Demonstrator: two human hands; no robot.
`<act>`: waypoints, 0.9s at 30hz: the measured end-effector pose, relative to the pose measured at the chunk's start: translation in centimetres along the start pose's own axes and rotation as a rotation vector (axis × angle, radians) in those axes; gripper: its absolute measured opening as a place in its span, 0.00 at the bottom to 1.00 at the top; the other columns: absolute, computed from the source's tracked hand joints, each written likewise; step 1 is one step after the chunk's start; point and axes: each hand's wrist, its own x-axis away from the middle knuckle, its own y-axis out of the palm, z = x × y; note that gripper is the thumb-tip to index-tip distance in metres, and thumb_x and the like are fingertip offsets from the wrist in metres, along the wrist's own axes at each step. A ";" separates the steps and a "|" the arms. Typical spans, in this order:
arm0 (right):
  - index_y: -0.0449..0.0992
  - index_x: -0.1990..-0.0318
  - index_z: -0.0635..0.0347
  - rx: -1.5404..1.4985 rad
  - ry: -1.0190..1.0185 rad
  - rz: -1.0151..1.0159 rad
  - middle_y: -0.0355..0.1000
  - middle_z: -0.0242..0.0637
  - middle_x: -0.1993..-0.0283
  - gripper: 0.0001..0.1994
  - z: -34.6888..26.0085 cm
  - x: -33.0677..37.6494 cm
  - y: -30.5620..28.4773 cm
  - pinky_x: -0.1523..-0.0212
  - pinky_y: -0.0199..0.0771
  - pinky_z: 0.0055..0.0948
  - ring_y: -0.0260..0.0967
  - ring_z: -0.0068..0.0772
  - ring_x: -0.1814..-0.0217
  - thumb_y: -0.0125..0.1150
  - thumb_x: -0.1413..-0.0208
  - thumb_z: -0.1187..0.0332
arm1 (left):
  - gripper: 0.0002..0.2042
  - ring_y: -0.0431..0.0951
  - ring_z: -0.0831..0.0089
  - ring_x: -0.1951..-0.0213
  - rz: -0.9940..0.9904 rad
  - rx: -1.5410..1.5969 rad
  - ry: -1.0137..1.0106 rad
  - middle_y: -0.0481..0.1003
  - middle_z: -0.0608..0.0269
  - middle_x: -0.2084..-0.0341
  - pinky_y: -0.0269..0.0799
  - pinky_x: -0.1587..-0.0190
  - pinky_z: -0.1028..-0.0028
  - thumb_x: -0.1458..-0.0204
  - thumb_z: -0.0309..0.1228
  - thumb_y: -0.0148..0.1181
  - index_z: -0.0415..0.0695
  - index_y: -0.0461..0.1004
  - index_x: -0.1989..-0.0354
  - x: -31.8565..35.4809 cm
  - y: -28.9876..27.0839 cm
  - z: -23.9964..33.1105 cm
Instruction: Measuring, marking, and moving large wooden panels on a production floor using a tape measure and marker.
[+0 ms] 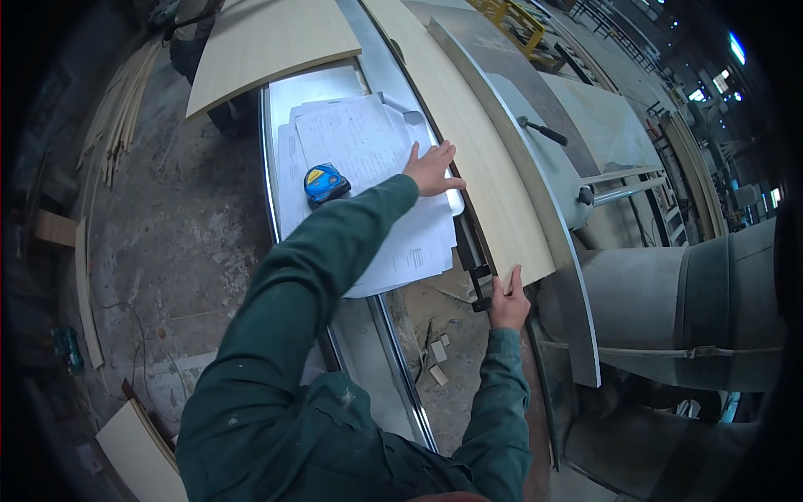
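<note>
A long pale wooden board (489, 159) lies lengthwise in front of me, along a straight grey fence (548, 213) on its right. My right hand (510, 305) grips the board's near end, thumb and a finger showing at the corner and the rest hidden. My left hand (433, 170) is spread with its fingers apart, the fingertips by the board's left edge; whether they press on it I cannot tell. Under my left forearm are printed and handwritten paper sheets (343, 134) on a metal sliding table (314, 84). A blue tape measure (324, 184) sits on the sheets.
A large wooden panel (276, 42) rests across the table's far end, with a person (192, 42) beside it. On the right are a black-handled lever (544, 130) and a wide grey duct (669, 293). Small wood offcuts (438, 351) and long strips (130, 109) lie on the floor.
</note>
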 end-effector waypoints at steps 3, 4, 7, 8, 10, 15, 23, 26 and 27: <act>0.67 0.37 0.52 -0.009 0.060 -0.027 0.74 0.58 0.67 0.31 -1.5 -1.2 0.5 0.62 0.74 0.42 0.76 0.55 0.65 0.66 0.49 0.58 | 0.38 0.50 0.58 0.29 0.122 -0.046 0.077 0.50 0.57 0.29 0.33 0.30 0.46 0.44 0.59 0.49 0.49 0.53 0.30 3.0 -2.2 -4.3; 0.67 0.37 0.52 -0.026 0.084 -0.039 0.74 0.58 0.66 0.31 -2.1 -1.7 0.7 0.62 0.74 0.42 0.76 0.56 0.64 0.66 0.49 0.58 | 0.35 0.51 0.59 0.29 0.193 -0.039 0.054 0.52 0.58 0.30 0.34 0.30 0.46 0.42 0.58 0.48 0.52 0.56 0.31 3.9 -3.3 -6.7; 0.68 0.37 0.51 0.024 0.100 -0.037 0.75 0.58 0.65 0.31 -2.7 -2.9 1.4 0.60 0.74 0.42 0.76 0.54 0.62 0.66 0.49 0.56 | 0.32 0.54 0.62 0.31 0.368 0.042 -0.213 0.57 0.55 0.32 0.41 0.31 0.48 0.42 0.56 0.50 0.48 0.63 0.35 6.3 -6.9 -15.0; 0.68 0.37 0.50 0.025 0.076 -0.041 0.76 0.57 0.64 0.31 -3.9 -3.3 2.3 0.58 0.74 0.40 0.77 0.52 0.61 0.66 0.50 0.55 | 0.31 0.56 0.60 0.31 0.463 0.079 -0.312 0.57 0.53 0.33 0.46 0.32 0.52 0.42 0.54 0.50 0.45 0.64 0.36 7.8 -8.5 -20.7; 0.68 0.37 0.50 0.054 0.094 -0.049 0.76 0.58 0.63 0.31 -4.2 -4.1 3.0 0.57 0.74 0.41 0.77 0.53 0.60 0.66 0.50 0.55 | 0.37 0.55 0.56 0.31 0.503 0.015 -0.578 0.54 0.51 0.31 0.46 0.33 0.50 0.45 0.59 0.49 0.45 0.60 0.34 9.6 -9.1 -25.6; 0.68 0.38 0.51 0.011 0.071 -0.089 0.75 0.59 0.60 0.31 -7.1 -5.8 5.6 0.54 0.74 0.42 0.75 0.56 0.56 0.65 0.49 0.55 | 0.41 0.54 0.47 0.32 0.568 0.218 -0.933 0.54 0.41 0.33 0.50 0.32 0.58 0.43 0.61 0.43 0.41 0.50 0.30 13.8 -8.8 -31.5; 0.67 0.37 0.51 0.066 0.046 -0.061 0.75 0.59 0.60 0.31 -7.2 -8.7 7.5 0.54 0.73 0.45 0.74 0.59 0.56 0.63 0.48 0.52 | 0.40 0.63 0.45 0.37 0.616 0.392 -0.948 0.63 0.37 0.39 0.57 0.35 0.57 0.42 0.61 0.38 0.41 0.50 0.30 12.1 -7.3 -26.6; 0.66 0.36 0.51 0.073 0.037 -0.073 0.75 0.59 0.59 0.32 -8.3 -9.5 8.7 0.53 0.73 0.46 0.74 0.60 0.55 0.63 0.48 0.52 | 0.41 0.65 0.45 0.38 0.612 0.345 -0.942 0.64 0.37 0.40 0.59 0.37 0.57 0.43 0.62 0.38 0.41 0.51 0.31 12.6 -7.9 -27.9; 0.66 0.36 0.51 0.077 0.020 -0.067 0.75 0.59 0.59 0.32 -8.3 -9.8 9.0 0.52 0.73 0.47 0.73 0.60 0.54 0.62 0.48 0.51 | 0.41 0.65 0.45 0.38 0.603 0.348 -0.934 0.64 0.37 0.40 0.59 0.37 0.57 0.43 0.62 0.38 0.41 0.51 0.31 12.6 -7.8 -27.9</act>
